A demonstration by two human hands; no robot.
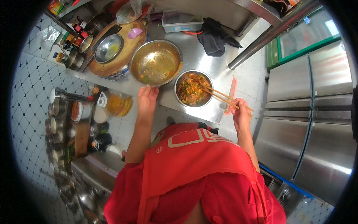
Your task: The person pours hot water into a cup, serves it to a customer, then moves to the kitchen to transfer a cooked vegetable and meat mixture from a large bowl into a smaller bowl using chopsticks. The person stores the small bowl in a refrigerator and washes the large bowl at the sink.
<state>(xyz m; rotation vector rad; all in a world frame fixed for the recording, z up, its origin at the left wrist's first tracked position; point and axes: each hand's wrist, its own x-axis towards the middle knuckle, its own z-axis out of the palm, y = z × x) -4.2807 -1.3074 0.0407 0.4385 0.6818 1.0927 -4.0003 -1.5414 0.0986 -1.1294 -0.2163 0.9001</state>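
Note:
A large stainless steel mixing bowl (159,63), smeared with orange sauce and green bits, is tipped slightly on the steel worktop. My left hand (147,96) grips its near rim. To its right stands a smaller steel bowl (193,104), filled with chopped food in reddish sauce with green pieces (193,88). My right hand (240,109) holds a pair of wooden chopsticks (221,95), whose tips rest in that food. The underside of my left fingers' hold is partly hidden by the rim.
On the steel worktop (190,56) are a round wooden chopping board (128,50) with a cleaver (102,36), a metal bowl (109,49) and a piece of purple onion (134,33). A plastic container (182,22) and black cloth (214,37) lie behind. A metal post (251,44) rises at right.

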